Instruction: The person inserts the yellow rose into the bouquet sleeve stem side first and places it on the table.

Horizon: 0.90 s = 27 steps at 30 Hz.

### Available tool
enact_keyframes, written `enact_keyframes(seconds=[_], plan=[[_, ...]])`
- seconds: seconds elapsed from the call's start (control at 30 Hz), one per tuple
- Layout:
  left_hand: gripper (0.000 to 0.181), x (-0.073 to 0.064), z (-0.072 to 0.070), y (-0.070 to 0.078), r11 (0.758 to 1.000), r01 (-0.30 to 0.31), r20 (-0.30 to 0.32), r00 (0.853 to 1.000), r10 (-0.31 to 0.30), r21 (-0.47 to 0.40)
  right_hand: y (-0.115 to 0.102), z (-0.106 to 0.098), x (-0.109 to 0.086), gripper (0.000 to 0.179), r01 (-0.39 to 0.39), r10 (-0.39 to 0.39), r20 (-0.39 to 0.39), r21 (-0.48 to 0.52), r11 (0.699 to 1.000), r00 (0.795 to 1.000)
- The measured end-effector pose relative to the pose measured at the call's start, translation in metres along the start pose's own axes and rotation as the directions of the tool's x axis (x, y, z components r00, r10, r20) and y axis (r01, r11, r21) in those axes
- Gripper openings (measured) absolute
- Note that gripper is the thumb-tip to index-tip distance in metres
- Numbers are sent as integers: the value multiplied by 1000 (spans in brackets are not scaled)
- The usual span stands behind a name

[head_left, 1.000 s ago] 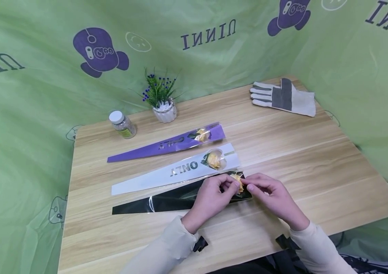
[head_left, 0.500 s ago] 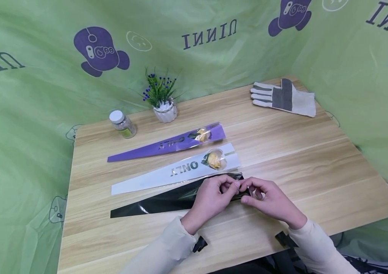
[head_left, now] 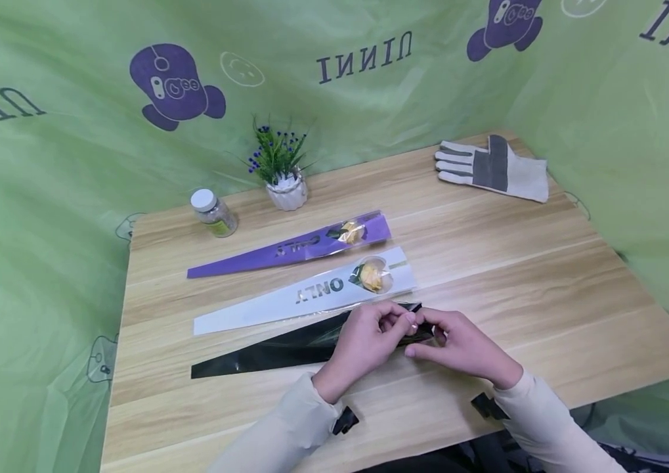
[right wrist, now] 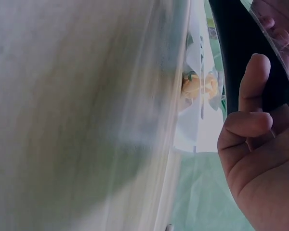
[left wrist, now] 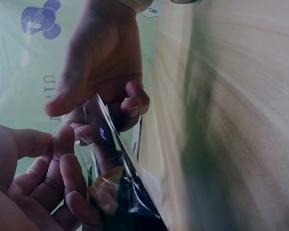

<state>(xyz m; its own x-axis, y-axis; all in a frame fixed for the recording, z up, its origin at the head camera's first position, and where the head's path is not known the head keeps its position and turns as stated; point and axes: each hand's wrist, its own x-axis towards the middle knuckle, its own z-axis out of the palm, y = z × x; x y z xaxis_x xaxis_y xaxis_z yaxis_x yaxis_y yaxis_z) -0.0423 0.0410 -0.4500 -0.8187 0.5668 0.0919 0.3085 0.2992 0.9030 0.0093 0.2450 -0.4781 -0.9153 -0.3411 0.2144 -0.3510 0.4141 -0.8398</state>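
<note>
A long black flower sleeve (head_left: 269,351) with a clear film front lies at a slant, its wide mouth raised between both hands. My left hand (head_left: 369,335) pinches the clear film at the mouth between thumb and forefinger. My right hand (head_left: 464,345) is at the same mouth, with fingers on both sides of the sleeve edge and the thumb held apart. In the left wrist view a yellow rose (left wrist: 106,192) shows through the film, with a right-hand finger reaching down towards it. The hands hide the rose in the head view.
A white sleeve (head_left: 263,309) and a purple sleeve (head_left: 251,258), each with a yellow rose, lie just beyond on the wooden table (head_left: 547,282). Farther back are a lidded jar (head_left: 214,213), a potted plant (head_left: 287,187) and a work glove (head_left: 494,169). Green cloth (head_left: 310,98) surrounds the table.
The yellow rose, seen between the fingertips at the mouth a second ago, is now hidden. My right hand has shifted slightly left and its thumb has come lower. The left hand stays in place.
</note>
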Motion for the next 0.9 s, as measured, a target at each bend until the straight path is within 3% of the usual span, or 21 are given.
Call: enact_keyframes(seconds=[0.2,0.27,0.33,0.4,0.5,0.57,0.63,0.73,0.9], plan=[[19,-1,-2,-6,999,36,-5,999,-36,-27,3,1,0,21,29,-29,-42,-17,999,999],[21,-4,-5,-11,1000,3,-21,1000,-3,19,5,1,0,20,23,-24,-41,-20,1000,999],[22,-12,-11,-17,990,-56,-38,997,61,129,8,1,-1,18,2,-4,-44,-41,999,999],[25,-22,-20,-24,953,-126,-33,990,140,277,10,1,-2,14,-42,39,-49,-65,997,998],[40,-44,-36,-34,830,-198,62,979,194,522,11,-3,-2,8,-107,104,-50,-81,991,993],[55,-59,-43,-40,747,-239,176,971,164,621,11,-6,-2,7,-139,136,-49,-77,987,990],[65,-72,-47,-46,690,-268,279,955,99,672,11,-9,-4,7,-166,162,-52,-76,983,985],[68,-84,-49,-56,649,-290,356,934,31,704,12,-11,-9,6,-222,218,-65,-73,972,974],[64,-89,-48,-65,623,-281,339,940,28,730,13,-10,-16,8,-350,348,-57,-49,935,936]])
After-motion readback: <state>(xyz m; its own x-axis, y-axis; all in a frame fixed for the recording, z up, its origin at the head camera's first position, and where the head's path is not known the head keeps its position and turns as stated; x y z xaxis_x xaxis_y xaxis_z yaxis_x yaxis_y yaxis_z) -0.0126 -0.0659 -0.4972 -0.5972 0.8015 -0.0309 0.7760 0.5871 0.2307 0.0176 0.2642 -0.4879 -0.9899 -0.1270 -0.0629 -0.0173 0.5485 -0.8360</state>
